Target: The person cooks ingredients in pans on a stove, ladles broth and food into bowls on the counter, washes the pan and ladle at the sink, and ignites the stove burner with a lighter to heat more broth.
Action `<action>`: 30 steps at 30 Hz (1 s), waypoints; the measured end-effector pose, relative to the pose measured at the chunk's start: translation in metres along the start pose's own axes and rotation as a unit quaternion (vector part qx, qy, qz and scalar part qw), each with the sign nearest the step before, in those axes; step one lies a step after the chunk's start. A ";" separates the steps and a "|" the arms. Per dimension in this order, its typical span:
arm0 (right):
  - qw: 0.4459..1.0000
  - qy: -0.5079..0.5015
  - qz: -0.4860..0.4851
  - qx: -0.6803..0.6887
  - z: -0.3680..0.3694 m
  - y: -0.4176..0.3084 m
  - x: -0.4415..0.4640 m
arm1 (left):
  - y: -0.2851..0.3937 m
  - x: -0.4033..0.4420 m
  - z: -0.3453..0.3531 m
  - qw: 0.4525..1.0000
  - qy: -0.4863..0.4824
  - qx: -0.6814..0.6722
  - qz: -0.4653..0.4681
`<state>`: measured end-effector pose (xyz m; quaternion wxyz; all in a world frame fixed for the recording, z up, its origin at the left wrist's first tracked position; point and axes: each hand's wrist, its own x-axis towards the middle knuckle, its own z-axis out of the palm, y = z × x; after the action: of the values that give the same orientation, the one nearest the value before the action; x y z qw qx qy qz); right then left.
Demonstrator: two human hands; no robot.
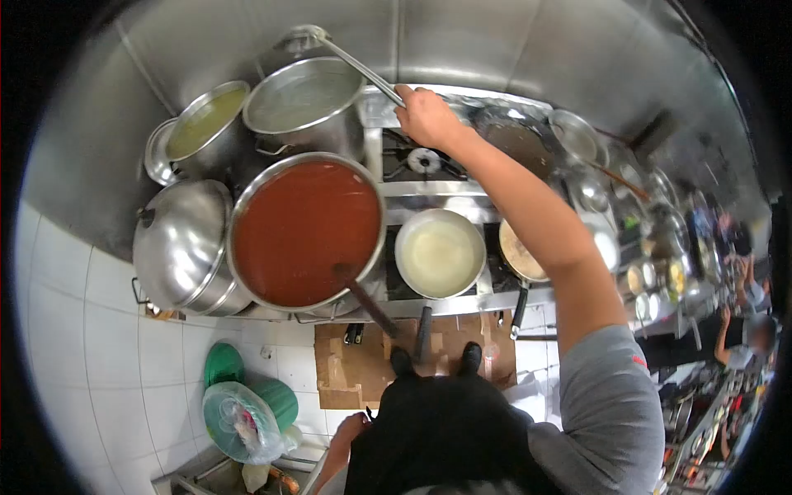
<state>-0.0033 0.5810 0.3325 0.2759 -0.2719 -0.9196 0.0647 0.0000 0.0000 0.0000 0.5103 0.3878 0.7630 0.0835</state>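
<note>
My right hand [425, 115] is wrapped round the metal handle of a ladle [363, 69], whose bowl is beyond the rim of a tall pot of cloudy liquid [304, 96]. My left hand [353, 426] hangs low beside the black apron [437, 437]; its fingers look curled, but what they hold, if anything, is hidden. In front stands a wide pot of red sauce [305, 231] with a dark paddle [371, 309] resting in it. Right of it sits a pan of pale liquid [440, 253] on the stove [445, 201].
A lidded pot [183, 243] and a pot of yellowish liquid [206, 124] stand at the left. A frying pan [520, 252] lies under my right arm. Green bins [276, 402] are on the floor. Other people [747, 342] work at the far right.
</note>
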 end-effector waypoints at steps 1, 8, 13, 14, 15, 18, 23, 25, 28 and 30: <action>0.999 0.014 0.017 0.040 -0.012 -0.004 -0.013 | -0.002 0.002 -0.003 1.000 -0.012 0.007 0.007; 0.910 -0.048 0.290 0.292 -0.163 0.049 -0.214 | 0.167 -0.012 -0.066 0.986 0.011 0.033 0.165; 0.844 -0.047 0.477 0.241 -0.208 0.058 -0.376 | 0.246 0.033 -0.028 0.961 0.035 0.038 0.273; 0.840 -0.066 0.485 0.236 -0.205 0.072 -0.409 | 0.261 0.046 -0.016 0.944 0.047 0.071 0.319; 0.835 -0.085 0.491 0.234 -0.199 0.085 -0.440 | 0.280 0.056 -0.006 0.943 0.045 0.075 0.320; 0.854 -0.110 0.481 0.164 -0.184 0.096 -0.494 | 0.327 0.092 0.032 0.955 0.001 0.010 0.298; 0.922 -0.129 0.351 0.099 -0.138 0.138 -0.535 | 0.358 0.180 0.101 0.957 -0.087 -0.135 0.242; 0.928 -0.131 0.346 0.043 -0.128 0.148 -0.534 | 0.384 0.179 0.101 0.973 -0.078 -0.100 0.193; 0.925 -0.146 0.349 0.036 -0.132 0.168 -0.534 | 0.388 0.194 0.105 0.982 0.021 -0.054 0.181; 0.931 -0.132 0.338 0.036 -0.140 0.179 -0.536 | 0.388 0.197 0.105 0.984 0.010 -0.079 0.159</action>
<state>0.5310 0.4401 0.1482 0.1233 -0.5454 -0.7987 0.2225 0.2497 0.3712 0.0136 0.5116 0.4619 0.6878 0.2278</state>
